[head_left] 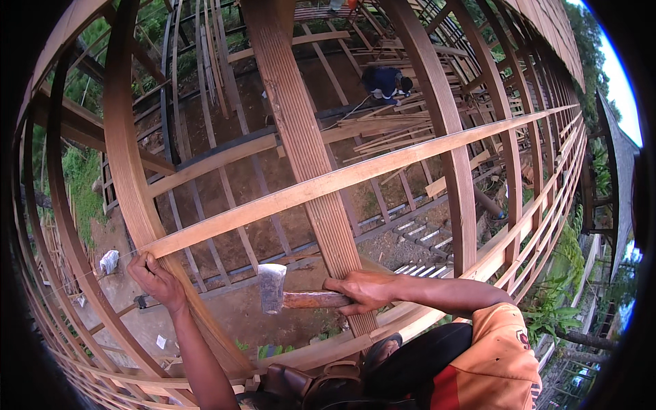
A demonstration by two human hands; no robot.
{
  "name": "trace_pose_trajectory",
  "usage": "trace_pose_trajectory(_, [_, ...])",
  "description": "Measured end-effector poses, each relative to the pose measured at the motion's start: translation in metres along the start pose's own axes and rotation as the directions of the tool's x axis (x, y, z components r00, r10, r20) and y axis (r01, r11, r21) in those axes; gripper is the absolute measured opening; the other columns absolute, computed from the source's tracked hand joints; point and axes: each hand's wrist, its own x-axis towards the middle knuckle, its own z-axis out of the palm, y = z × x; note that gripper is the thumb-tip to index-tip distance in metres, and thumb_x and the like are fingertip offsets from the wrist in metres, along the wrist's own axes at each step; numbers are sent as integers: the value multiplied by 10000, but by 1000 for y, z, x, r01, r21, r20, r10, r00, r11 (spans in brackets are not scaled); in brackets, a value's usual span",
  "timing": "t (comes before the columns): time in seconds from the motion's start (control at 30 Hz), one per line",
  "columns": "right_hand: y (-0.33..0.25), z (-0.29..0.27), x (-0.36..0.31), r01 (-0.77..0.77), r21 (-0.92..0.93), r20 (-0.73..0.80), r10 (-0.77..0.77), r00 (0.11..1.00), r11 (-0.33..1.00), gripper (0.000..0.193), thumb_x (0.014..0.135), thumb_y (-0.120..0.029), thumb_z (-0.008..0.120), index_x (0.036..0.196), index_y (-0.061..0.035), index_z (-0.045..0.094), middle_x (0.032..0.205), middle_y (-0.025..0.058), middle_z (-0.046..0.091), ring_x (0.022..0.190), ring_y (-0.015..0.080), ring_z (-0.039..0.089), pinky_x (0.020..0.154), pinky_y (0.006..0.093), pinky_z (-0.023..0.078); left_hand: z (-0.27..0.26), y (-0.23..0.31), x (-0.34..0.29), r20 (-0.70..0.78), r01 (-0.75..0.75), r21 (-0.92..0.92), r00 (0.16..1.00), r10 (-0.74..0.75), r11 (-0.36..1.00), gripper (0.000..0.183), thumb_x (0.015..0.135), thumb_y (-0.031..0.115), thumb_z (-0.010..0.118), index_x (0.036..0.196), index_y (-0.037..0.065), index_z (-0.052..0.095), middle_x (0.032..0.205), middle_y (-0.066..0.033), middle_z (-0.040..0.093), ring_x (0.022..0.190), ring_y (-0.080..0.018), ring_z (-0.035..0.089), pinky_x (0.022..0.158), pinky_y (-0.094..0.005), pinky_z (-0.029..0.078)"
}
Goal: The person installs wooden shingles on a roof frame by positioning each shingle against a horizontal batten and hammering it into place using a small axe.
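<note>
My left hand (157, 281) is closed at the left end of a long wooden batten (321, 186), against a rafter (126, 150). The batten runs up and to the right across several rafters. A thin string stretches left from near its end. My right hand (369, 292) is wrapped round the wooden handle of a hatchet (272, 290), whose worn metal head points left. That hand lies over a grooved rafter (294, 116), below the batten.
Several more rafters (451, 137) and parallel battens (533, 232) surround me. Far below is bare ground with floor framing (219, 160) and loose boards (389, 130). A person in dark clothing (386, 82) bends among them. A brown pouch (294, 379) sits at my waist.
</note>
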Motion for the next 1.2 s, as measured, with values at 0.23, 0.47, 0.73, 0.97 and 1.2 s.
trace_pose_trajectory(0.23, [6,4,-11,29,5,-96,-29,995,1000,433,860,-213,704,1137,-40,419,697,232,610,712,473,626,634,539,487,-3,-2,-4,-4,-41,49,999,42,998,223,1061,184,501,1063,-34,545,1021,-172,542,966,-339,545,863,-457,448])
trace_pose_trajectory(0.47, [13,9,3,19,-147,-12,-21,1000,989,450,853,-325,727,1119,-68,470,635,202,578,636,442,628,569,521,494,-7,4,-3,10,125,-59,992,-125,990,181,989,139,558,1057,-29,558,1052,-162,535,955,-290,536,805,-400,453])
trace_pose_trajectory(0.73, [12,21,-2,-27,-244,-79,7,997,969,508,797,-389,753,1126,-77,524,619,156,611,596,390,661,617,485,554,-10,12,6,-8,130,-155,991,-133,979,214,892,82,608,1075,-3,536,1053,-149,509,815,-211,489,659,-312,448])
trace_pose_trajectory(0.97, [10,13,-8,18,-269,-102,-47,994,963,519,798,-363,765,1154,-75,521,766,149,651,640,381,665,622,471,556,-5,16,6,-3,113,-159,993,-115,981,206,892,81,607,1068,2,537,1055,-142,508,791,-197,479,633,-299,437])
trace_pose_trajectory(1.2, [25,32,-7,25,-258,-280,-99,955,966,513,806,-386,776,1122,-63,534,644,163,614,609,384,662,565,473,538,-8,18,2,13,188,-145,982,-188,971,174,910,84,578,1054,-7,548,1045,-127,509,810,-207,475,713,-329,426])
